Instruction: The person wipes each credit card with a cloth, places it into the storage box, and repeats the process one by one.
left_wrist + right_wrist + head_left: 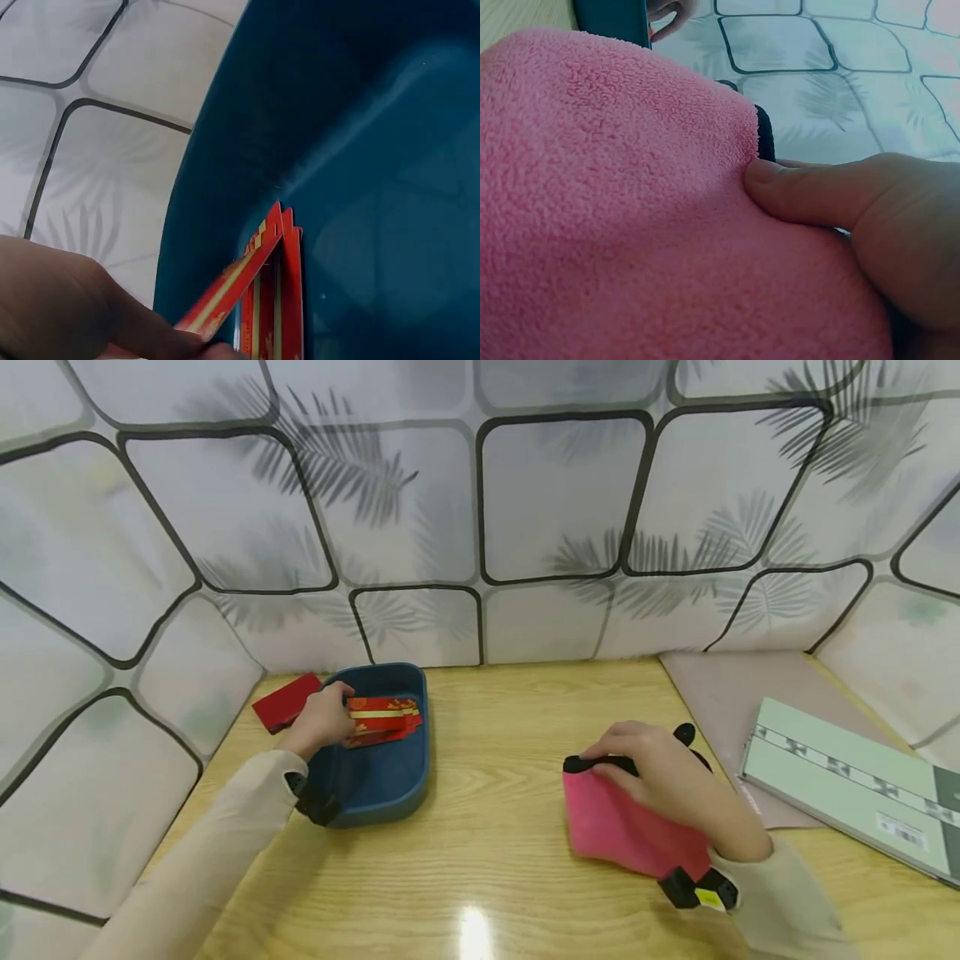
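Note:
My left hand (324, 720) reaches into a dark blue bin (375, 817) and pinches one end of a red and gold paper packet (234, 289). The held packet tilts across several similar red packets (292, 300) lying in the bin. Over on the right, my right hand (660, 772) grips the black-trimmed top edge of a pink fleecy pouch (600, 822). In the right wrist view the thumb (780, 187) presses on the pink cloth near that black edge. The other fingers are mostly hidden behind the cloth. A black knob-like end (684, 734) shows beyond the hand.
A red flat case or booklet (287, 702) lies against the bin's left side. At the right, a pale green box (847, 785) with a patterned stripe rests partly on a pinkish-grey sheet (720, 693). Patterned cloth walls (555, 502) enclose the wooden table (480, 860).

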`<act>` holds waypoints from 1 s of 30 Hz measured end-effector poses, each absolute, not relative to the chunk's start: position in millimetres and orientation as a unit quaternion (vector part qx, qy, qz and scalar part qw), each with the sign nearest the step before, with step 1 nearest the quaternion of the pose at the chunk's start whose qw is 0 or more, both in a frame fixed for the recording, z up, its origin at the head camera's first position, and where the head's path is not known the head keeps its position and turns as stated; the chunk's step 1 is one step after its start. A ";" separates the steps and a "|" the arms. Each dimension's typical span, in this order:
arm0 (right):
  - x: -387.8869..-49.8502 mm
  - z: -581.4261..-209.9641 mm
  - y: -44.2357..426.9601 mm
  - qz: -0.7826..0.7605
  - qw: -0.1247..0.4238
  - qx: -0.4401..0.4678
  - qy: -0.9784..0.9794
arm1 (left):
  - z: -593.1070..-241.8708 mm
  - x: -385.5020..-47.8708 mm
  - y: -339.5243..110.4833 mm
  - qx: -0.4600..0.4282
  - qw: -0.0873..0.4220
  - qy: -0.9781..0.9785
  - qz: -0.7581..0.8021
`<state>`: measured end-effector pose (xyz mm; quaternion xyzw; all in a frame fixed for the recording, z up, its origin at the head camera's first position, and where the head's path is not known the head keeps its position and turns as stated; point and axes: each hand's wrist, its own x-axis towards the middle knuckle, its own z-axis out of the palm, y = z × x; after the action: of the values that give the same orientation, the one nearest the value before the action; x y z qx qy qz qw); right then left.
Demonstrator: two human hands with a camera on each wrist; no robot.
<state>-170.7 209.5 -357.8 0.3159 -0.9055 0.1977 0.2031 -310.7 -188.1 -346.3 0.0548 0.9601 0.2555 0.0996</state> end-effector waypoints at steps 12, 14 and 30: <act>-181.0 -364.7 209.8 0.193 0.173 0.305 -0.916 | -350.5 -281.1 -185.8 0.075 0.047 0.965 0.246; -183.1 -366.4 211.6 0.186 0.164 0.293 -0.924 | -346.9 -274.5 -181.3 0.093 0.034 0.965 0.244; -245.8 -412.4 236.2 0.202 0.072 0.289 -0.933 | -333.7 -240.1 -132.4 0.217 -0.002 0.947 0.236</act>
<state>-245.8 236.2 -412.4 0.2891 -0.9329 0.2024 0.0717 -240.1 -132.4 -333.7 0.2172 0.9472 0.2359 -0.0020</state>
